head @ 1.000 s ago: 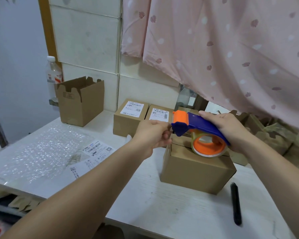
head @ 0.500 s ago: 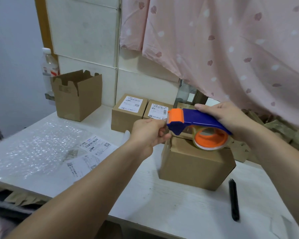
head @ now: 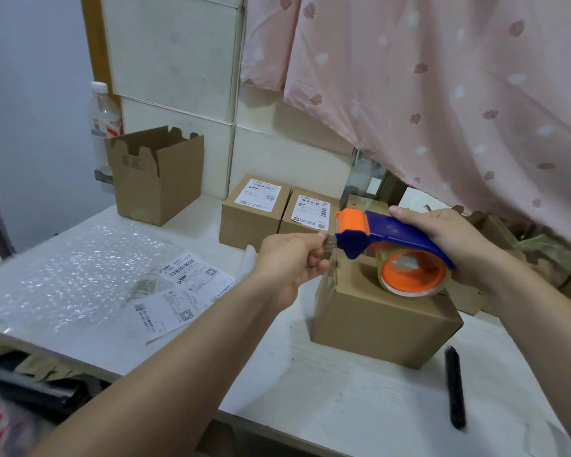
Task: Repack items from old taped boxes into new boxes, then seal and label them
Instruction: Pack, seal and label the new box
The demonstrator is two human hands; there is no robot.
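Over the closed box (head: 383, 324) on the counter (head: 327, 400): sealing step judged in hand, right hand (head: 449, 239) wrapped round the tape dispenser (head: 393, 232) handle, left hand (head: 290, 258) pinching the free tape end at the orange nose. Next, probably: draw out tape, anchor it on the box's left wall, run it across the top seam. Hidden beneath the roll: seam and flaps; clear tape itself barely discernible.
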